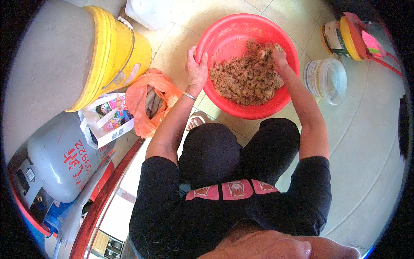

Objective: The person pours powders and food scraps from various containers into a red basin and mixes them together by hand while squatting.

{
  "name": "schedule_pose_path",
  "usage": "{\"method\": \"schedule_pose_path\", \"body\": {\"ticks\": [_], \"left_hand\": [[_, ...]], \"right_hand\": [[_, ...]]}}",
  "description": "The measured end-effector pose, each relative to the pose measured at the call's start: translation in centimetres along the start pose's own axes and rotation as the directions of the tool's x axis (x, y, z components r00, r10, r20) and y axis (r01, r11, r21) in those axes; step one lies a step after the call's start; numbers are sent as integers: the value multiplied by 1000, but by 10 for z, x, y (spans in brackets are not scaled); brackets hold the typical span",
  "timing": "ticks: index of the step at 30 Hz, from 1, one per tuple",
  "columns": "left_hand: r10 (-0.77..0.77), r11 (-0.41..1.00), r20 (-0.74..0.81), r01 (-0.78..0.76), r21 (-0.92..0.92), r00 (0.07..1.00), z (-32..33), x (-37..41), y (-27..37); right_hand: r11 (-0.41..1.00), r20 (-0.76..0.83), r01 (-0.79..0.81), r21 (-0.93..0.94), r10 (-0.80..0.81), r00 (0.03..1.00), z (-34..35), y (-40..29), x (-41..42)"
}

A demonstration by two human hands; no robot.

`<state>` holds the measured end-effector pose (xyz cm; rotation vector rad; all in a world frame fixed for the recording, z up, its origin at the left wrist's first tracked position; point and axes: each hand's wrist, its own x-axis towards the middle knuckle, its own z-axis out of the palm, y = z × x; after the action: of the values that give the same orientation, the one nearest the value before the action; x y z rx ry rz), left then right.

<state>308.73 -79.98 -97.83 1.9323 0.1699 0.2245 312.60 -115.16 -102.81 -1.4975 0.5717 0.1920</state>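
Note:
A red plastic basin (223,42) sits on the tiled floor in front of my knees. Inside it lies a heap of brown, moist, crumbly mixture (239,81), piled toward the near and right sides. My left hand (196,69) grips the basin's left rim, thumb on the inner side and fingers outside; a metal bangle (189,96) circles that wrist. On the right side of the basin my right hand (279,59) is down in the mixture, its fingers curled at a clump and partly hidden by it.
Left stand a yellow lidded bucket (142,51), an orange plastic bag (139,106), a printed carrier bag (119,134) and a grey gas cylinder (61,155) bearing writing. Right are a clear plastic tub (333,81) and a yellow-lidded bucket (351,39). A whitish container (148,13) stands behind.

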Motion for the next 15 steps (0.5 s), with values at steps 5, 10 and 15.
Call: {"method": "schedule_pose_path", "body": {"ticks": [5, 10, 15], "left_hand": [[-29, 995, 35, 32, -91, 999, -3, 2, -15], [-13, 993, 53, 19, -118, 999, 3, 3, -11], [-21, 986, 85, 35, -166, 996, 17, 0, 8]], "right_hand": [[994, -52, -6, -109, 1, 999, 73, -56, -7], [833, 225, 206, -513, -101, 969, 100, -25, 62], [-364, 709, 620, -695, -207, 674, 129, 16, 80]]}}
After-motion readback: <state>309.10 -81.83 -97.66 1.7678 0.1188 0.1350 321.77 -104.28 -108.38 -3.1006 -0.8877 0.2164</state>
